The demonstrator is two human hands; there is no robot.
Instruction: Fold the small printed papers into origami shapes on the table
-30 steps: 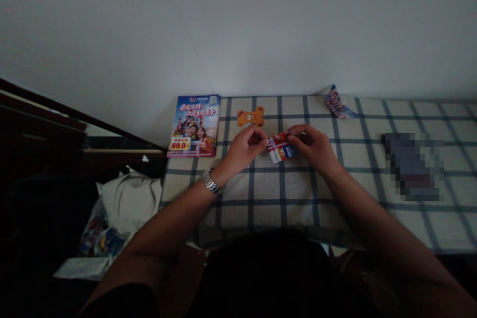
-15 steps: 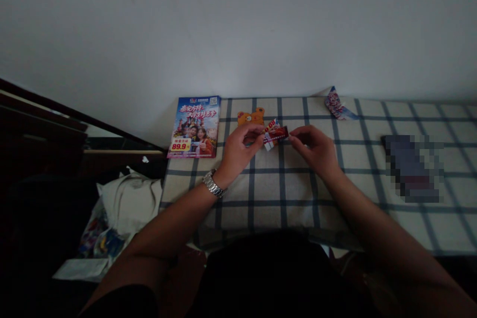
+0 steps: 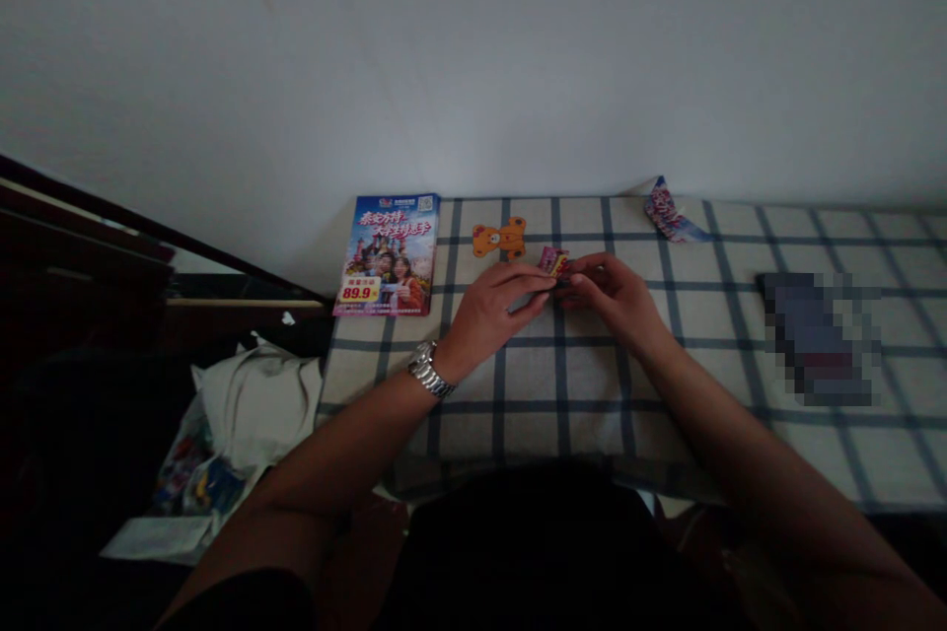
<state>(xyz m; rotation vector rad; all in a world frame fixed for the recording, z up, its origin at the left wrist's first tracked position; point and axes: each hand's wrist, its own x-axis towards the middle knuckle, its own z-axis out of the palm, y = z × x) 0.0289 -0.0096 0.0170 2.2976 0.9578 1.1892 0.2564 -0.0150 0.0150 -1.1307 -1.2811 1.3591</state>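
Note:
A small folded piece of printed paper point(image 3: 553, 262), pink, red and yellow, is pinched between my two hands above the checked cloth. My left hand point(image 3: 497, 308) grips its near left edge with thumb and forefinger; a metal watch point(image 3: 429, 370) is on that wrist. My right hand point(image 3: 616, 298) has its fingers closed on the paper's right side and hides part of it. Just beyond my left hand, an orange bear-shaped piece point(image 3: 498, 238) lies flat on the cloth.
A stack of printed flyers point(image 3: 389, 256) lies at the table's left end. By the wall rests a folded scrap of printed paper point(image 3: 670, 215). A blurred dark flat object point(image 3: 814, 340) lies right on the checked tablecloth point(image 3: 710, 315). A white bag point(image 3: 262, 394) stands low at left.
The folded paper has been turned, showing a different, smaller face. My left hand has shifted right, closer to my right hand, uncovering the whole bear piece.

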